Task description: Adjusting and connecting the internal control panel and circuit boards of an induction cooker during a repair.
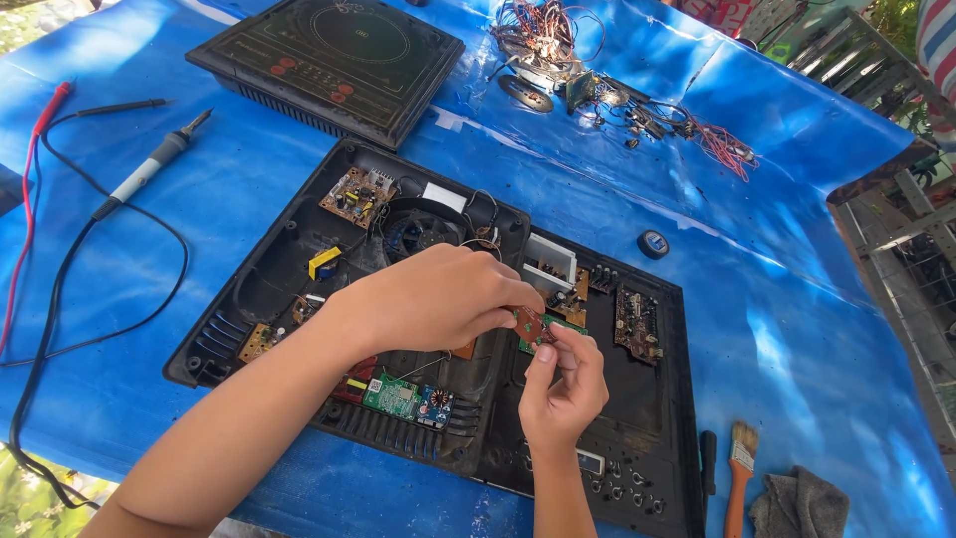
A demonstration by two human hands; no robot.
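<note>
Blue tarp [797, 329], small board [532, 324] between both hands' fingertips

I see blue tarp [817, 329] on the counter, black open casing [249, 289], green circuit board [393, 397], small red-brown board [531, 325], orange-handled brush [737, 478], grey rag [802, 506].

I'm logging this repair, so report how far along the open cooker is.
Done: the black cooker base lies opened, its boards and fan exposed. In hand: the left hand and right hand together hold a small brown circuit board above it. Left: the soldering iron lies untouched, the glass-topped cooker sits apart, and loose parts and wires remain spread out.
</note>
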